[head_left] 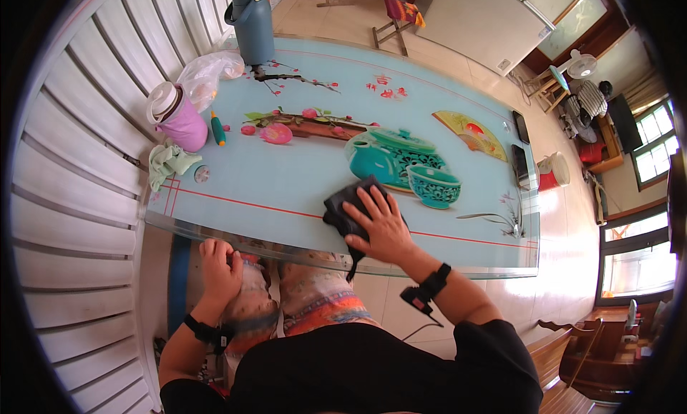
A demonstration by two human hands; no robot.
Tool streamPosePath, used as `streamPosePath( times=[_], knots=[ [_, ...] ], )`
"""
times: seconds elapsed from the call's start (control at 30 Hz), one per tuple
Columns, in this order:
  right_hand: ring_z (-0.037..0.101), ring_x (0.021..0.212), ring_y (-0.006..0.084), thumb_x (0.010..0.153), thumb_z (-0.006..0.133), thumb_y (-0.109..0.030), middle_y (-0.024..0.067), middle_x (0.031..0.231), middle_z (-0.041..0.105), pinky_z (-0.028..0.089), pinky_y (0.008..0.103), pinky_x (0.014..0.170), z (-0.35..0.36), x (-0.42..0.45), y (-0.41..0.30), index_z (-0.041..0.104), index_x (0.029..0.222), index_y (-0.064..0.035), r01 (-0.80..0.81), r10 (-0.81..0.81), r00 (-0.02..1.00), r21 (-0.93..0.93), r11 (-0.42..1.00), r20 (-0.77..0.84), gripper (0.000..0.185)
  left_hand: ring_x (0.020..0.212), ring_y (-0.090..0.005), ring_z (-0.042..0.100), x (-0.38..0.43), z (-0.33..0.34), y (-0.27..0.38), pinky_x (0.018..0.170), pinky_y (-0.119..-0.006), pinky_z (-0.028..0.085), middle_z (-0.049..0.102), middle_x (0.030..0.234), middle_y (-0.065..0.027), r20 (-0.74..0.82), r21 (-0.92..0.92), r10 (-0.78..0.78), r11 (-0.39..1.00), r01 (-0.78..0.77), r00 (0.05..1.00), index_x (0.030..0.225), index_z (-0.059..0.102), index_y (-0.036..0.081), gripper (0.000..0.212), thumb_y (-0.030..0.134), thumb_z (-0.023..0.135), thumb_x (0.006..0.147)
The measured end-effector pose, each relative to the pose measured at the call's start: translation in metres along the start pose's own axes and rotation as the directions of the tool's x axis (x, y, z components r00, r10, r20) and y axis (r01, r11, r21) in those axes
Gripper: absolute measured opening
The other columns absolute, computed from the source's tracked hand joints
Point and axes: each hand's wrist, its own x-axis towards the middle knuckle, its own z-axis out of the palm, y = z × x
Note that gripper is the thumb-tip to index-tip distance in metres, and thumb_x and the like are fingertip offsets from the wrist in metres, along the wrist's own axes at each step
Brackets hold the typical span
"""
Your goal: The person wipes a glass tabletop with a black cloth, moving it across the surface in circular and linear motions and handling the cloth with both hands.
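Observation:
A black folded cloth or pouch [339,203] lies on the glass-topped table [257,191] near its front edge. Pressed flat over it is my right hand [384,226], fingers spread and thumb along its near side. A dark strap or corner of it hangs over the table edge. My left hand [221,263] is at the front edge, left of my knees, with its fingers curled; whether it grips anything is hidden. The tabletop carries a printed picture of a teapot, a cup, a fan and blossoms.
Along the table's left side stand a blue-grey thermos jug [255,30], a plastic bag [201,78], a pink-covered jug [185,124], a green-and-orange screwdriver [217,128] and a pale green cloth [169,164]. Two dark phone-like slabs [519,167] lie at the right edge. A white slatted backrest [75,199] borders the left.

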Motion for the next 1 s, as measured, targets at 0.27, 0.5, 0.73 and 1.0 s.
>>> streamPosePath(
  times=[0.27,0.5,0.73,1.0],
  knots=[
    [0.027,0.147,0.0389,0.095,0.051,-0.061,0.0154,0.157,0.036,0.023,0.0577,0.116,0.013,0.13,0.103,0.046,0.149,-0.0256,-0.119,0.105,0.983,-0.09,0.989,-0.149,0.065,0.087,-0.0358,0.046,-0.002,0.0,-0.016,0.076,-0.046,0.039,0.048,0.09,-0.0152,0.056,0.045,0.027,0.999,-0.03,0.998,0.083,0.052,0.004,0.011,0.003,0.063,0.078],
    [0.022,0.15,0.0362,0.095,0.038,-0.071,0.0114,0.163,0.028,0.015,0.0543,0.12,0.017,0.228,0.202,0.036,0.155,-0.0331,-0.35,0.336,0.934,-0.124,0.928,-0.125,0.07,0.087,-0.0353,0.048,0.003,0.001,-0.026,0.076,-0.045,0.04,0.05,0.09,-0.0151,0.093,0.056,0.04,0.997,-0.045,0.995,0.085,0.054,0.004,0.012,0.006,0.064,0.079],
    [0.018,0.153,0.0329,0.094,0.031,-0.076,0.0098,0.165,0.025,0.014,0.0541,0.121,0.013,0.302,0.272,0.033,0.156,-0.0353,-0.525,0.514,0.85,-0.103,0.845,-0.116,0.074,0.086,-0.0349,0.049,0.015,-0.004,-0.028,0.075,-0.045,0.041,0.052,0.091,-0.0151,0.151,0.058,0.019,0.998,-0.028,0.988,0.087,0.056,0.004,0.013,0.008,0.065,0.08],
    [0.019,0.152,0.0331,0.093,0.026,-0.078,0.0098,0.165,0.025,0.014,0.0541,0.121,0.007,0.371,0.291,0.031,0.157,-0.0334,-0.688,0.672,0.725,-0.116,0.716,-0.148,0.078,0.086,-0.0345,0.051,0.027,-0.017,-0.024,0.075,-0.045,0.042,0.054,0.091,-0.0151,0.243,0.05,0.022,0.998,-0.035,0.97,0.09,0.058,0.005,0.015,0.012,0.067,0.081]
  ],
)
